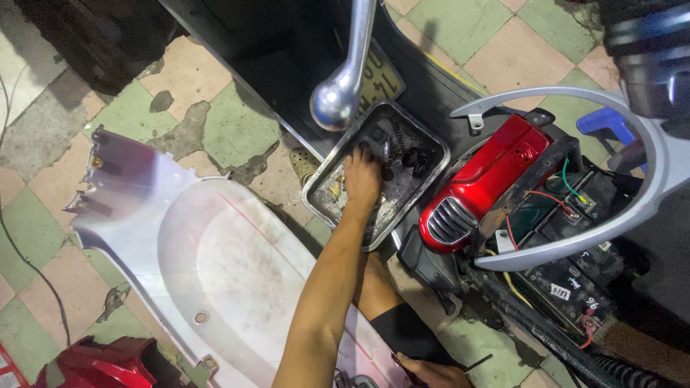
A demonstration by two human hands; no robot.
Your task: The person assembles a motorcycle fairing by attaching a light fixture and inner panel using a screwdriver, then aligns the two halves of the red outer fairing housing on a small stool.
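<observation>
The floor is old checkered tile (503, 39), pale green and pink squares, cracked and patched with grey cement near the upper left, where a thin black cable (29, 262) trails across it. A scooter stands stripped on the right: its red tail cover (483, 179) with a ribbed vent sits loose over the frame, a silver grab rail (650, 187) loops around the opened bay, and a black battery (571, 276) with red, green and yellow wires lies exposed inside. A chrome lever (343, 86) hangs down from the top, its rounded end bright.

On the scooter's dark footboard sits a shallow metal tray (424, 147), grimy, with springs, bolts and small black parts scattered in it. The left hand (361, 178) reaches into that tray from below, palm down, fingers curled among the parts; whether they have pinched anything I cannot tell, as the back of the hand covers them.

A big pale lilac body panel (215, 266) lies face down on the tiles to the left, dusty inside. The right hand (431, 373) is low at the bottom edge, closed around a thin dark tool (478, 363). Another red panel (100, 366) pokes in at the lower left corner.
</observation>
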